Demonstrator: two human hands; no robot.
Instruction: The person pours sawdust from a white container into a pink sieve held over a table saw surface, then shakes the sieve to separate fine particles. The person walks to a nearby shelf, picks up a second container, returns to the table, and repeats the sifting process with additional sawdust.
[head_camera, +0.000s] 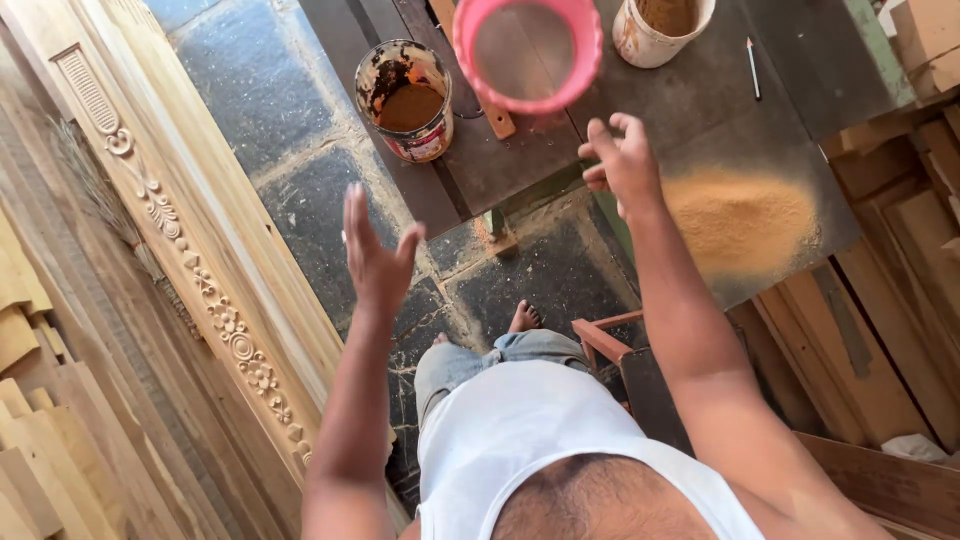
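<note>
Here both hands, left (375, 250) and right (622, 160), spread open and empty below a round pink mesh sieve (527, 52).

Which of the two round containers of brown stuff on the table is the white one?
The white tub at the top edge, right of the pink sieve; the stained can sits left.

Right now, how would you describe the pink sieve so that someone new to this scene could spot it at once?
Start at the dark worktable across the top of the view. Near its front edge, between a paint-stained tin and a white tub, sits the sieve, just beyond the right hand. It alone has a bright pink round rim with see-through mesh; both neighbours hold brown material.
</note>
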